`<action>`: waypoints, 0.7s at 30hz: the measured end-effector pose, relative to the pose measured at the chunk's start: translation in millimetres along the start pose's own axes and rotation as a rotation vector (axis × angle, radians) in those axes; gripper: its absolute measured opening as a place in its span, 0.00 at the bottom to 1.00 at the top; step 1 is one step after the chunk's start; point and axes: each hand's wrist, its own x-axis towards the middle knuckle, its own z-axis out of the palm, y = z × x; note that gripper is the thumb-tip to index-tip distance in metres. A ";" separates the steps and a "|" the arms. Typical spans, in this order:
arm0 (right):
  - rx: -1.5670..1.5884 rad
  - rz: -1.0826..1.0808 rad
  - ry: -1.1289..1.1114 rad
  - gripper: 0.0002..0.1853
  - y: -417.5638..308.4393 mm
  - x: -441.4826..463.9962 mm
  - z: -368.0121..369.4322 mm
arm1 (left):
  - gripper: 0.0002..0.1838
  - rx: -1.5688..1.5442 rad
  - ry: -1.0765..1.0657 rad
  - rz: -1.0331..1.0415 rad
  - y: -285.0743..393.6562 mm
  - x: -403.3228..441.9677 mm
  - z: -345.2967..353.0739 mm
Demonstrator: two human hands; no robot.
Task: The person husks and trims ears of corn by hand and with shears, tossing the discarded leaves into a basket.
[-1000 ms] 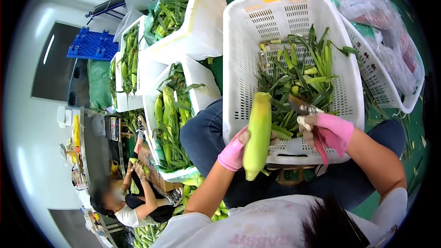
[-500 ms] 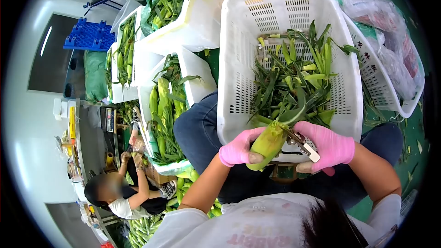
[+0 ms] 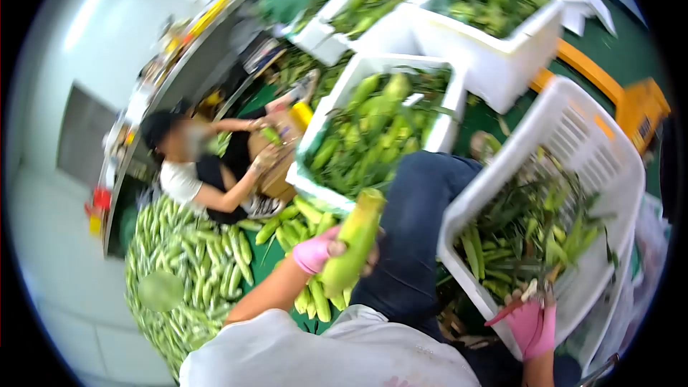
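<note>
My left hand [image 3: 321, 249], in a pink fingerless glove, is closed around a trimmed ear of corn [image 3: 355, 240] in its pale green husk, tilted with the cut end up. It is above a pile of green corn ears [image 3: 315, 301] on the floor, left of my knee. My right hand [image 3: 532, 324], also gloved in pink, is closed on pruning shears [image 3: 548, 294] with red handles. The shears are at the near rim of a white plastic basket [image 3: 459, 229] that holds cut leaves and stalk ends [image 3: 527, 208]. Motion blurs the blade tips.
In front of my knee stands a white foam box [image 3: 304, 179] of unhusked corn, with more foam boxes [image 3: 466, 39] behind. A seated person [image 3: 215, 172] works at the left beside a large corn heap [image 3: 193, 251]. An orange metal frame [image 3: 588, 72] lies beyond the basket.
My view has swung left. My left hand has carried the corn away from the basket to the floor pile, and the right hand with the shears has parted from it, staying by the basket.
</note>
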 end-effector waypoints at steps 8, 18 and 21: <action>-0.120 0.521 -0.168 0.33 54.7 10.2 59.1 | 0.50 0.986 1.375 -0.774 -120.9 -166.3 -229.8; -0.193 0.515 -0.024 0.34 62.9 11.9 56.6 | 0.24 1.041 1.034 0.813 112.9 249.9 -239.3; -0.195 0.476 -0.008 0.34 57.0 7.7 52.9 | 0.30 1.144 1.162 0.150 113.5 330.2 -254.5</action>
